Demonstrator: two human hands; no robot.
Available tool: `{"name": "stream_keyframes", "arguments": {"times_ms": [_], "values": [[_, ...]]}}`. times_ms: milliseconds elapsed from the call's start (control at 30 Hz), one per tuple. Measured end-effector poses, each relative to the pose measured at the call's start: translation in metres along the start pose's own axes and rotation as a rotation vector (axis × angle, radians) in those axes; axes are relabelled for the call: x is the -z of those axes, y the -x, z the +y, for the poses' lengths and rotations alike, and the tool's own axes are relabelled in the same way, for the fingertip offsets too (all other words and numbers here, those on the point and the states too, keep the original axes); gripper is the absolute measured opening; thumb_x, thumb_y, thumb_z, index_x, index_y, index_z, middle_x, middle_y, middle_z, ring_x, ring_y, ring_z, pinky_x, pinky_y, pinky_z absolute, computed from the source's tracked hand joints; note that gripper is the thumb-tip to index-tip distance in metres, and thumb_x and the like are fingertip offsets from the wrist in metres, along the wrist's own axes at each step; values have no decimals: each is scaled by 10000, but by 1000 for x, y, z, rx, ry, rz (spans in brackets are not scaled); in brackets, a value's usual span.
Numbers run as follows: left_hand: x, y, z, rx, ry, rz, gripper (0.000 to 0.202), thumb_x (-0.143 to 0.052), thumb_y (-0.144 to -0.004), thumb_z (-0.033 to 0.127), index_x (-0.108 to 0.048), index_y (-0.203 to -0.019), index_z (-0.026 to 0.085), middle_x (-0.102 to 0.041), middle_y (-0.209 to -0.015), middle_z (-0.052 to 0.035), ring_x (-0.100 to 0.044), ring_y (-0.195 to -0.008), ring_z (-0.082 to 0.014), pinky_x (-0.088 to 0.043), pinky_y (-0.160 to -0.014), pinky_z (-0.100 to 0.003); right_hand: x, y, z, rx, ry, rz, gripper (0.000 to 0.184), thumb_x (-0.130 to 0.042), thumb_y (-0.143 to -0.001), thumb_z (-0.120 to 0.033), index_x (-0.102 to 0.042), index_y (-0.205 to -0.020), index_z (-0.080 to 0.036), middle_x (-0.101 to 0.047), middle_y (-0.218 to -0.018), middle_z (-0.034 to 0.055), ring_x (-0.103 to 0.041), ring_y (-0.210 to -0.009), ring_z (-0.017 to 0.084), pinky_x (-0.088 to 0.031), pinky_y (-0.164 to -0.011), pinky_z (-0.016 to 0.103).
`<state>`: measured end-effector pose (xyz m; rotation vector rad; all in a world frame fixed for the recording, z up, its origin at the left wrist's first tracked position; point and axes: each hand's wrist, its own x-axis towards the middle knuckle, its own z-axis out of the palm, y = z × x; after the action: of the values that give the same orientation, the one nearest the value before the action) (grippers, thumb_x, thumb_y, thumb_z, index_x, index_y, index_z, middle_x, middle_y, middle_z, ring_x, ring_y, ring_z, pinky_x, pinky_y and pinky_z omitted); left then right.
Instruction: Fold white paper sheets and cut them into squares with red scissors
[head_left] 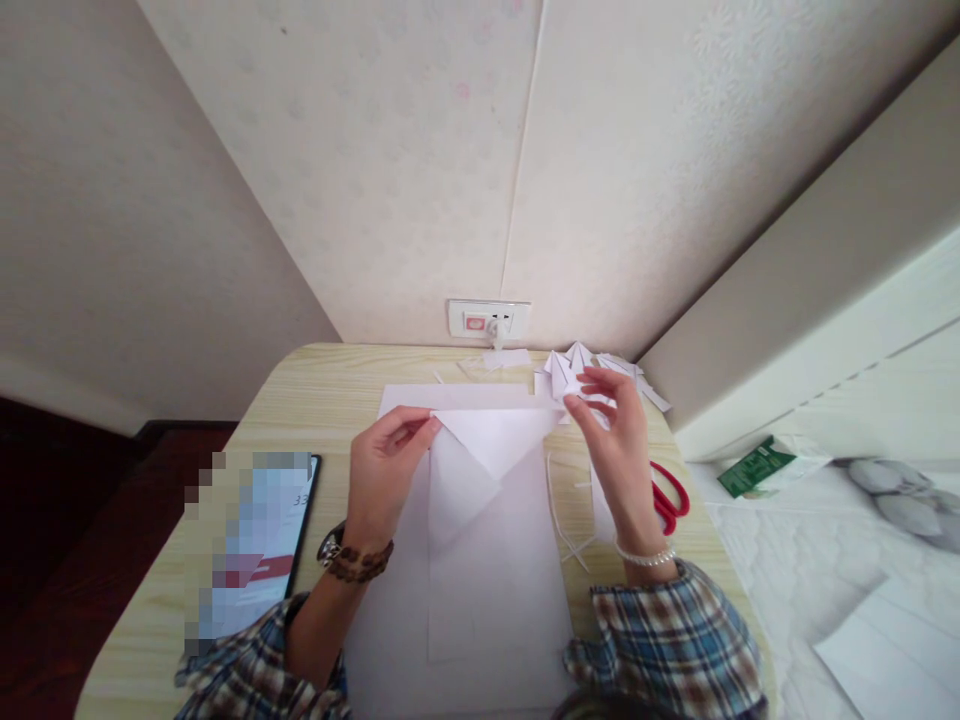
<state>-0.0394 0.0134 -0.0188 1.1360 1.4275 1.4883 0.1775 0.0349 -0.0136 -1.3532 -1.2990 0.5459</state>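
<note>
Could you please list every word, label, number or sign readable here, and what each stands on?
"33": on the lit screen of the black-edged rectangular phone; anything beside it is lost in blocky blur.
Too small or blurred to read: markings on the green-and-white box-shaped carton and the white rectangular wall socket.
No text that I can see: white folded paper sheet.

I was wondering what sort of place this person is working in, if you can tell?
Probably a room in a home, perhaps a bedroom: a wood-grain table stands against a patterned wall, and what looks like a quilted mattress lies at right.
</note>
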Motion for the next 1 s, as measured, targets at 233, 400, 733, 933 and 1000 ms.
{"name": "stream_keyframes", "arguments": {"times_ms": [233,400,733,933,1000], "values": [[2,1,3,30,-229,-379,113,-659,-755,279,-713,-719,187,-696,-751,-12,-624,-755,-165,-458,-716,-248,-7,11,-26,120,91,-543,52,-623,-828,-233,-644,-801,-194,-675,-812,23,-609,-777,167,-468,-749,300],[0,2,4,84,-197,-432,120,-678,-748,302,-722,-738,191,-699,-759,-8,-614,-751,-154,-444,-699,-234,-27,21,-24,-14,37,-681,95,-640,-812,-195,-635,-718,-181,-650,-683,-10,-589,-652,129,-459,-645,248],[2,1,7,442,68,-466,105,-735,-674,309,-765,-725,222,-698,-675,24,-570,-638,-108,-423,-603,-190,-25,20,-23,-43,-17,-660,111,-654,-798,-179,-622,-691,-176,-636,-665,-19,-574,-635,114,-436,-617,226],[3,1,8,394,3,-456,87,-741,-660,283,-765,-713,218,-718,-690,14,-592,-655,-125,-438,-623,-205,-25,21,-25,-23,-8,-680,120,-651,-800,-171,-613,-686,-168,-627,-655,-17,-566,-622,112,-423,-599,225],[3,1,8,378,-16,-447,83,-737,-665,280,-763,-713,217,-721,-694,14,-599,-657,-128,-442,-627,-209,-25,21,-26,-13,2,-686,125,-651,-802,-176,-611,-684,-166,-624,-650,-17,-563,-619,112,-419,-597,226]]}}
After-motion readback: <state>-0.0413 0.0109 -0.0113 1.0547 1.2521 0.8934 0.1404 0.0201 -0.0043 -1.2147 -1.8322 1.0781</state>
